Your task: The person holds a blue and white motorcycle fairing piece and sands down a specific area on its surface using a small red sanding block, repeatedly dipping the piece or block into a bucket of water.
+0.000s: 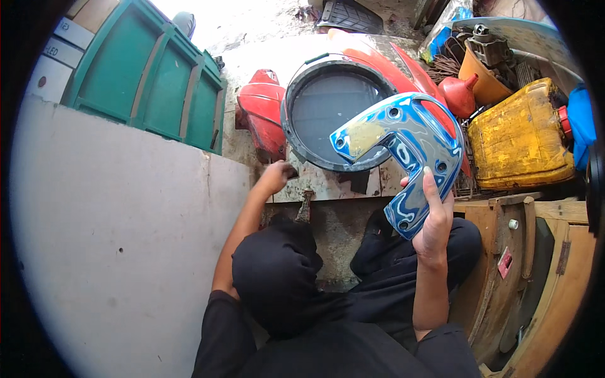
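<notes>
My right hand (433, 223) grips the lower end of a curved motorcycle body panel (435, 142), with its thumb on the near face. The panel has a blue and silver marbled pattern with several dark holes, and a worn pale patch at its left end. It is held up over the right side of a black bucket (291, 135) of greyish water. Left of the bucket's near rim, my left hand (275, 177) is closed on a small dark flat piece (292, 172), whose kind I cannot make out. A red body panel (261, 110) lies just beyond that hand.
More red panels (372, 53) lie behind the bucket. On the right stand a yellow jerrycan (520, 135), a red funnel (459, 94), an orange container (482, 75) and a wooden frame (561, 264). A pale wall (126, 220) and green panelled cabinet (151, 75) bound the left.
</notes>
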The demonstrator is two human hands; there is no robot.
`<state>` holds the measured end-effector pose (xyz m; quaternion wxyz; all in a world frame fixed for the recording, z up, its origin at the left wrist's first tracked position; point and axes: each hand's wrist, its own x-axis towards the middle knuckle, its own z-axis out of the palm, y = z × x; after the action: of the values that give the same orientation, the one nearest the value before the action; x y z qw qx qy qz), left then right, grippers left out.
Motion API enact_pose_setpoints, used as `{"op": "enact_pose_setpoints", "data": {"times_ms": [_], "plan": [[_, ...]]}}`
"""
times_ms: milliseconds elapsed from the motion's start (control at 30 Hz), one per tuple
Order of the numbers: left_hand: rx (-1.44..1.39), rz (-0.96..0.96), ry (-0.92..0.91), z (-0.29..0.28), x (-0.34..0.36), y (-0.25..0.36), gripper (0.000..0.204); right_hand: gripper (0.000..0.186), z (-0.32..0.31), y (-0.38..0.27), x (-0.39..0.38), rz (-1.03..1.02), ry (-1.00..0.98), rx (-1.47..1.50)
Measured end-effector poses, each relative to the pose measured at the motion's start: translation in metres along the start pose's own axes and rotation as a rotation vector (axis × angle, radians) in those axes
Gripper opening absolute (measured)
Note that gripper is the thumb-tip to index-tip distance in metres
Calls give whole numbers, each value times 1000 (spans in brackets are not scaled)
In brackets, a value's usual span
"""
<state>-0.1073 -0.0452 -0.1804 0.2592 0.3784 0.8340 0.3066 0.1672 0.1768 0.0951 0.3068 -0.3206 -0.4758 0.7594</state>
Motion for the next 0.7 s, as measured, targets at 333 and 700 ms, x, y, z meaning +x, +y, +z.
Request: {"op": "enact_pose_setpoints", "data": {"times_ms": [333,700], "plan": [[258,253,-180,67,38,-30,27,24,-1,4,4,3,16,-30],[392,304,-200,67,35,-34,25,24,3,6,5,21,10,-35]]}}
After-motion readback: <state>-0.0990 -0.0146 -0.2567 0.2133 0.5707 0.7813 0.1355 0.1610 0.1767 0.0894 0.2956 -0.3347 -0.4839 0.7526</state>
